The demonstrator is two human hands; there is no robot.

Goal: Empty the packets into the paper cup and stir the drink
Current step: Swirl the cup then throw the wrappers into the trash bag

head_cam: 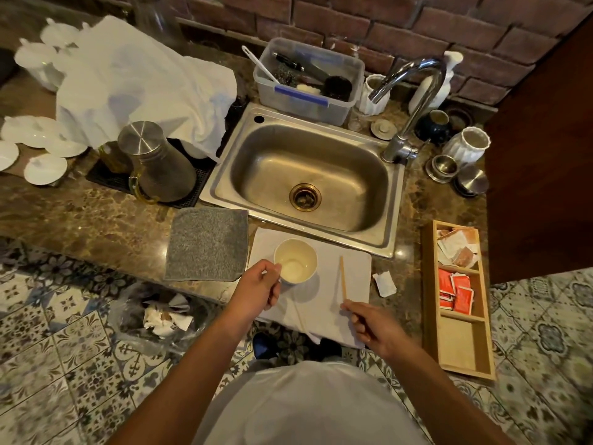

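Evidently the paper cup (296,261) stood on a white cloth (324,303) on the tabletop (96,220), just in front of the sink (390,220), with only a pale layer showing at its bottom. The left hand (256,292) gripped its near wall. The right hand (372,326) pinched the low end of a wooden stirrer (342,277), which was not yet in the cup. 1 torn packet (384,283) lay beside the cloth, so emptying looked begun. Stirring remained, and more packets (455,292) sat in the wooden tray (430,300).
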